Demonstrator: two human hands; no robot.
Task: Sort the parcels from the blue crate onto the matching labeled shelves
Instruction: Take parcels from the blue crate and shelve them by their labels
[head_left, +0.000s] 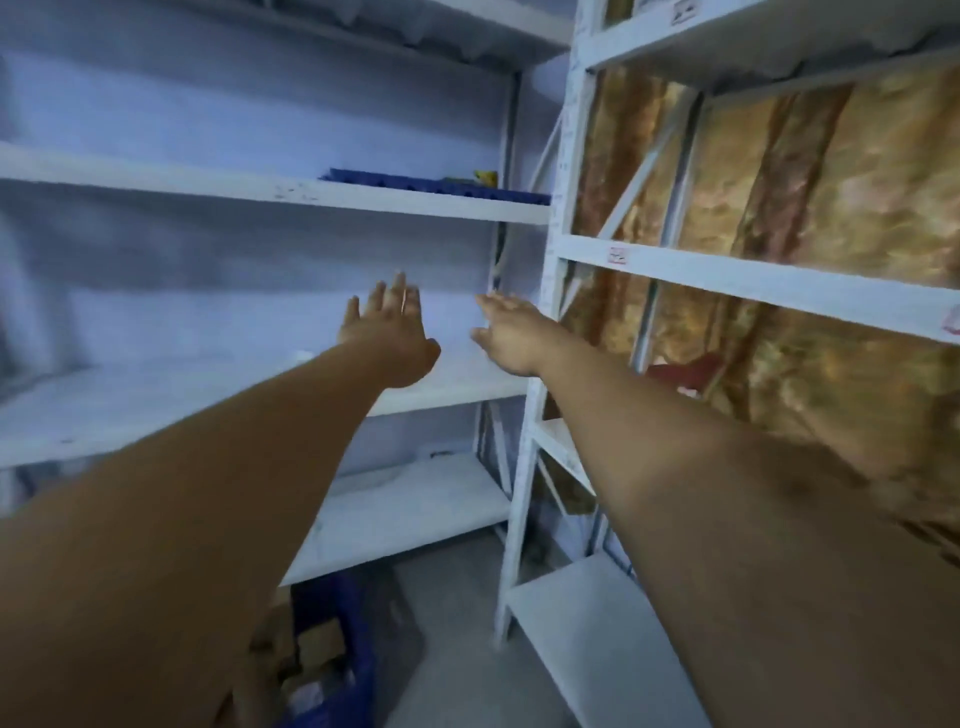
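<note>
**A:** Where do the parcels sit?

**B:** Low, at seven o'clock in the view. Brown cardboard parcels (316, 649), boxy and matt, lie inside a blue plastic crate (362, 665). The crate stands on the grey floor (457, 675) under the lowest board of the left white metal rack (156, 179). The left forearm covers part of the crate and the picture is blurred there, so I cannot count the parcels.

**A:** And the hands?

**B:** Both are bare and stretched out toward the middle of the view. The left hand (392, 332) has its fingers straight and slightly spread, with nothing in it. The right hand (506, 332) lies flat just at three o'clock of the left one, apart from it. Its fingers are straight too, and it is empty.

**A:** What lies around them?

**B:** The left rack has smooth painted boards, scuffed along their front edges. On the board at twelve o'clock from the hands lies a flat blue plastic tray (436, 186) with a ridged edge. A small yellow object (485, 177) behind it is too blurred to name. At three o'clock stands the right white metal rack (753, 280), with slanted braces. A small red-and-white label (618, 255) sticks to its beam at two o'clock from the right hand. Behind that rack hangs a crinkled golden-brown curtain (857, 197). A red object (685, 374) shows at four o'clock of the right hand, but I cannot tell what it is.
</note>
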